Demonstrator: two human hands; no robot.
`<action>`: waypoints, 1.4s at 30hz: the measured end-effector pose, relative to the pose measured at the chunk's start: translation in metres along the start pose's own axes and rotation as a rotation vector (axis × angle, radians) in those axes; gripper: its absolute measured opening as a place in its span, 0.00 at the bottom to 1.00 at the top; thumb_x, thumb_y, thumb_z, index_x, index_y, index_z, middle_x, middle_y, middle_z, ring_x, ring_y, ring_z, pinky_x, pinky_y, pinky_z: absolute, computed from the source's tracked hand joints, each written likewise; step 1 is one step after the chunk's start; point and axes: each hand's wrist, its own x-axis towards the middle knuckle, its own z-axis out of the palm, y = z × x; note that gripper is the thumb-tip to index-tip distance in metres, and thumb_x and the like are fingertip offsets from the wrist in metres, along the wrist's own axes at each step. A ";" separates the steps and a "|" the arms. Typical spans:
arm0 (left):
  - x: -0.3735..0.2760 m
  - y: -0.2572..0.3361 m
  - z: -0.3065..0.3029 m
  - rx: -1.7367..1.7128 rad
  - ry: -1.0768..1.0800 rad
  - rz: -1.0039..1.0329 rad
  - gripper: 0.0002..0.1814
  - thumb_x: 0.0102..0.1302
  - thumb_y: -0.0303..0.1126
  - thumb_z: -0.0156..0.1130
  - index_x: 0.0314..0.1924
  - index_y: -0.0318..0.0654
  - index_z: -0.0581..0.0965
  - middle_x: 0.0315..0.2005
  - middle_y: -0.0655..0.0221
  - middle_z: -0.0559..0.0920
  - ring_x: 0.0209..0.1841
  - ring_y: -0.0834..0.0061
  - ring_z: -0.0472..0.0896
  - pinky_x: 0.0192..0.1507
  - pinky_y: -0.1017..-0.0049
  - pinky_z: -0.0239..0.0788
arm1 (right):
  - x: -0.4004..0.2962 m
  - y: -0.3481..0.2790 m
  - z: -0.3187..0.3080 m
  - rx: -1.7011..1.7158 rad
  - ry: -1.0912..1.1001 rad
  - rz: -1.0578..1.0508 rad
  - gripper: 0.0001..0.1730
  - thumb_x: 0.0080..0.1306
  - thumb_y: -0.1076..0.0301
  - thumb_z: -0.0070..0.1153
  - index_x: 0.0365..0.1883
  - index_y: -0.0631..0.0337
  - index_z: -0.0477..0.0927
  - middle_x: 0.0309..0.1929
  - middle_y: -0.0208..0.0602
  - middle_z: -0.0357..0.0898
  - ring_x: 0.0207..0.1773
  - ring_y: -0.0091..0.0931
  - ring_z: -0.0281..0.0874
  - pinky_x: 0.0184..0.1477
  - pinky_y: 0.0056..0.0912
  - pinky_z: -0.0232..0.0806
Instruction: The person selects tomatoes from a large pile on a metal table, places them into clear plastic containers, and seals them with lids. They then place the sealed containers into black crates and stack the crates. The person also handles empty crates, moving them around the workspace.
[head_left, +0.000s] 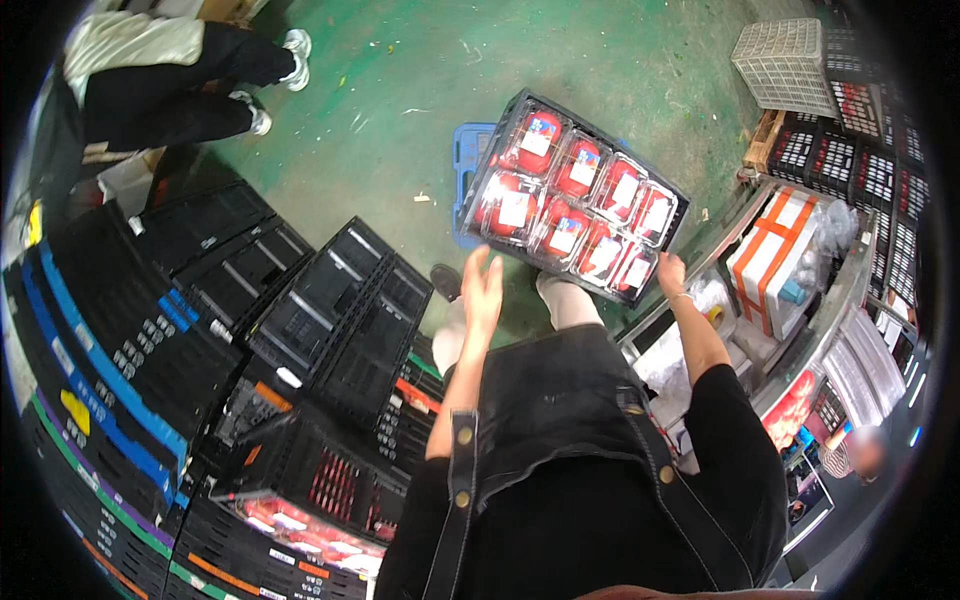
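Note:
A black plastic crate full of clear clamshell packs of red fruit, each with a white label, lies tilted before me, above a blue plastic base on the floor. My right hand grips the crate's near right corner. Just off its near left corner is my left hand, fingers apart, holding nothing; whether a fingertip brushes the crate I cannot tell. The crate's underside is hidden.
Stacked black crates fill the left side. At right stand a cart holding a taped white foam box, more crates and a white basket. A person is at upper left, another at lower right.

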 end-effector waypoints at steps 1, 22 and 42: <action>0.033 -0.007 0.022 0.101 -0.061 0.122 0.25 0.67 0.39 0.56 0.58 0.29 0.67 0.55 0.49 0.72 0.58 0.56 0.70 0.60 0.63 0.59 | 0.016 0.019 0.006 -0.014 -0.072 0.123 0.27 0.67 0.50 0.45 0.40 0.71 0.78 0.43 0.64 0.76 0.50 0.53 0.73 0.57 0.49 0.63; 0.214 -0.102 0.087 0.434 -0.017 -0.303 0.21 0.57 0.52 0.61 0.42 0.45 0.77 0.18 0.61 0.79 0.28 0.56 0.80 0.32 0.60 0.67 | 0.133 0.109 0.113 1.138 -0.115 0.576 0.21 0.65 0.45 0.53 0.24 0.51 0.72 0.17 0.23 0.64 0.19 0.20 0.62 0.23 0.25 0.57; 0.172 -0.178 0.040 0.276 0.444 -0.432 0.15 0.52 0.43 0.58 0.36 0.43 0.78 0.26 0.54 0.81 0.33 0.48 0.79 0.34 0.55 0.67 | 0.200 0.012 0.043 0.908 -0.271 0.216 0.17 0.68 0.52 0.50 0.26 0.53 0.72 0.17 0.20 0.61 0.19 0.16 0.59 0.23 0.20 0.54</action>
